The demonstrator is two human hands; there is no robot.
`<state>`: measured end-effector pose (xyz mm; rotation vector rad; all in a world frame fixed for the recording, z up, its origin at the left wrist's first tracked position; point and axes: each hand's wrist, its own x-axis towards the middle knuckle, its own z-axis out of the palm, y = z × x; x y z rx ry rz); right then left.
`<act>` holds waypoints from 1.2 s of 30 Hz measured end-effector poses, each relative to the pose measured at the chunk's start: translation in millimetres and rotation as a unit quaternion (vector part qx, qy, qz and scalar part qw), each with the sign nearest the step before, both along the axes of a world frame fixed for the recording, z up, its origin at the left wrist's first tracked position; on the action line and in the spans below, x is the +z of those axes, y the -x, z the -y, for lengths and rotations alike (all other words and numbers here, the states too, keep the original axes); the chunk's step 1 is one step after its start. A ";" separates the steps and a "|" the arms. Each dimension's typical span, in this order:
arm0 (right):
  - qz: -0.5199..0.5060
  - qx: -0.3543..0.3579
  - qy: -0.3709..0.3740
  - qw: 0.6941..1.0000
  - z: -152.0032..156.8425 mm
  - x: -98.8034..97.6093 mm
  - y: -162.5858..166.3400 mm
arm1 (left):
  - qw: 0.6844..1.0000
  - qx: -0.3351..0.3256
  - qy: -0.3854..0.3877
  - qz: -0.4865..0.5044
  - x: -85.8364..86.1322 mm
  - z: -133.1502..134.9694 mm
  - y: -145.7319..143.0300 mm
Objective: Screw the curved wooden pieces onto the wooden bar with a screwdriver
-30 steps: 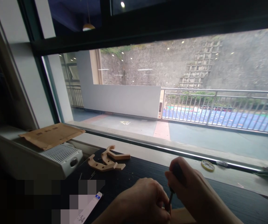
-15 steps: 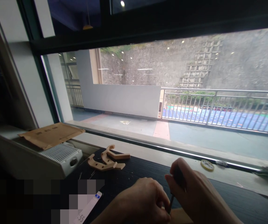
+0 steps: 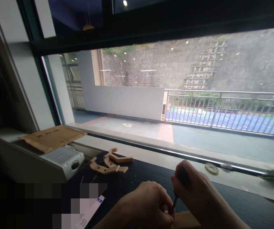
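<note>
My right hand (image 3: 188, 183) is wrapped round the dark handle of a screwdriver (image 3: 182, 176), its thin shaft slanting down. The shaft's lower end meets the fingertips of my left hand (image 3: 148, 202), which are pinched together there. Below, a piece of light wood (image 3: 186, 220) shows between the hands at the bottom edge. What exactly the left fingers grip is hidden, and the screwdriver tip cannot be seen. Several curved wooden hooks (image 3: 105, 169) with drilled holes lie in a small pile beyond my left hand.
All this is on a dark table (image 3: 137, 171) below a window. A phone (image 3: 89, 213) lies at the left, partly blurred out, near small screws (image 3: 94, 178). A brown envelope (image 3: 53, 137) rests on a white appliance (image 3: 73, 160). A yellow tape roll (image 3: 212, 168) is on the sill.
My right hand has turned slightly about the screwdriver handle, and its fingers have shifted. Slightly more of the light wood shows below. My left hand has hardly moved.
</note>
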<state>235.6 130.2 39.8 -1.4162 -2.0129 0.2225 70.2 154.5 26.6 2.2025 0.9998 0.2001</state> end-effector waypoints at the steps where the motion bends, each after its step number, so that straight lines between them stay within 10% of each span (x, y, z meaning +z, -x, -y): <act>1: -0.003 -0.002 0.003 1.000 0.3 0.7 0.6 | 1.000 0.004 0.003 0.000 0.4 0.3 0.0; 23: 0.011 0.094 0.088 0.992 11.8 12.6 3.9 | 1.000 0.028 -0.002 -0.001 3.1 2.1 1.2; 31: -0.012 -0.036 0.017 0.999 -8.0 -2.5 7.8 | 1.000 0.021 0.002 -0.001 -6.2 -1.4 1.2; 36: -0.017 0.057 0.044 0.997 5.5 7.9 3.8 | 1.000 0.024 0.012 -0.005 -0.7 0.7 1.5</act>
